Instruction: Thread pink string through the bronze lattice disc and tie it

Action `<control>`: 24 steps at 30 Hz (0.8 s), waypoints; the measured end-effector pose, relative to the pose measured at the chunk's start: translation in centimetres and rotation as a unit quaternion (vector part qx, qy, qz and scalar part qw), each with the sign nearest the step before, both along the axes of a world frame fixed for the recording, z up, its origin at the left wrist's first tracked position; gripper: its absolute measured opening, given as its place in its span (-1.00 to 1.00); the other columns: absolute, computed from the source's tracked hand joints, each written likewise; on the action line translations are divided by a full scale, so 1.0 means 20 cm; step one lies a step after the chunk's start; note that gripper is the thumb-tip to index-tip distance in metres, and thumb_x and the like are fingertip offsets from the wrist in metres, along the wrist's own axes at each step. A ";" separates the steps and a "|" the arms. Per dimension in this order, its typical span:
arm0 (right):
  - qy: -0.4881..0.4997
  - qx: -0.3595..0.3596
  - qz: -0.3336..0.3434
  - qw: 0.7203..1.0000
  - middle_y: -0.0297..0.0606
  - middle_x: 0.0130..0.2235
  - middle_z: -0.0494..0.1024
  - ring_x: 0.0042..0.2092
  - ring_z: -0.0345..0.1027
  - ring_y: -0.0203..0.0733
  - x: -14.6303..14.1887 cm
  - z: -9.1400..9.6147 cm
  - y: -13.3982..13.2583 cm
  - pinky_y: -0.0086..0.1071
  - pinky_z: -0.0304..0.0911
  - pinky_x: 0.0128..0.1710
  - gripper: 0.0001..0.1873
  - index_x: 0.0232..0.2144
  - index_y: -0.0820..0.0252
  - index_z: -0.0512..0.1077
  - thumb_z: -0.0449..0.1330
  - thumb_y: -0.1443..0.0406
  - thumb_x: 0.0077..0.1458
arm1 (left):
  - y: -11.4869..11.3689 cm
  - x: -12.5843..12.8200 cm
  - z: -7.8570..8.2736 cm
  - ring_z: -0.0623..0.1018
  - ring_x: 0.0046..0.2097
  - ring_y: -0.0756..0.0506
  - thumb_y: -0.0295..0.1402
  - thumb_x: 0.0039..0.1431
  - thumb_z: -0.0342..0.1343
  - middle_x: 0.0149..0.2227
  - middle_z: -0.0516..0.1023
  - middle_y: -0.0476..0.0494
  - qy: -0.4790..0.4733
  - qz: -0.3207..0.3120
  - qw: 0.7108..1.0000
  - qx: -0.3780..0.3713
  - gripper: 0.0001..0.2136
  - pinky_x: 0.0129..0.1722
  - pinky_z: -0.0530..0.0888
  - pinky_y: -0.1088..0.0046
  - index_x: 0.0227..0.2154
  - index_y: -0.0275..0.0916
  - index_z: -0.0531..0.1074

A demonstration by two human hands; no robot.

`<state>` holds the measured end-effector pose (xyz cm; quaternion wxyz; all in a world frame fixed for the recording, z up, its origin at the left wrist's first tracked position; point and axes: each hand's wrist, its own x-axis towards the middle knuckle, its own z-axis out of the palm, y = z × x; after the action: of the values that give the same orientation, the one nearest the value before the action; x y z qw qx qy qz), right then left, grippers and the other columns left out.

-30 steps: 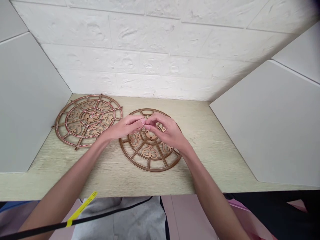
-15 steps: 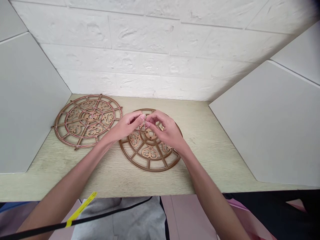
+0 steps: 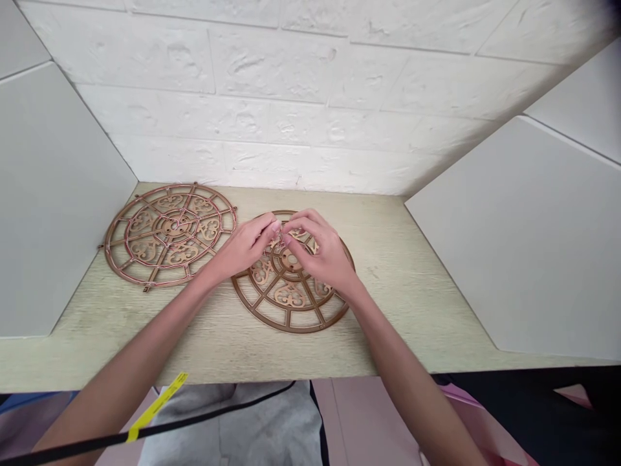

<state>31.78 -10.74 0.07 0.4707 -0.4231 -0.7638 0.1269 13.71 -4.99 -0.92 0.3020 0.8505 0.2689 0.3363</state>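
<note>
Over lattice disc (image 3: pixel 291 327), L hand (image 3: pixel 242 249), R hand (image 3: pixel 323 252) meet

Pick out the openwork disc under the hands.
The plain brown one beneath the left hand and right hand; the other disc, off to the left, has pinkish-traced bars.

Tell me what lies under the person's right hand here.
The right hand is over the brown openwork disc; the disc's central hub and scrollwork show beside it. The part of the disc directly beneath the palm is covered, so what lies there cannot be seen.
</note>
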 end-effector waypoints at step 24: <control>0.093 -0.216 0.055 0.970 -0.24 -0.26 0.66 -0.26 0.55 -0.18 0.02 -0.04 0.03 -0.29 0.46 -0.18 -0.79 -0.21 0.16 0.56 0.25 0.20 0.14 | 0.00 -0.02 -0.01 0.34 -0.37 -0.01 -0.08 0.47 -0.30 -0.40 0.37 -0.05 0.068 0.042 0.996 0.037 -0.60 -0.32 0.22 0.48 -0.34 -0.25 0.23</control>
<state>32.19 -10.20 -0.82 0.4295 -0.4583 -0.6930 0.3538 13.41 -4.95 -1.09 0.2367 0.8703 0.3114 0.2995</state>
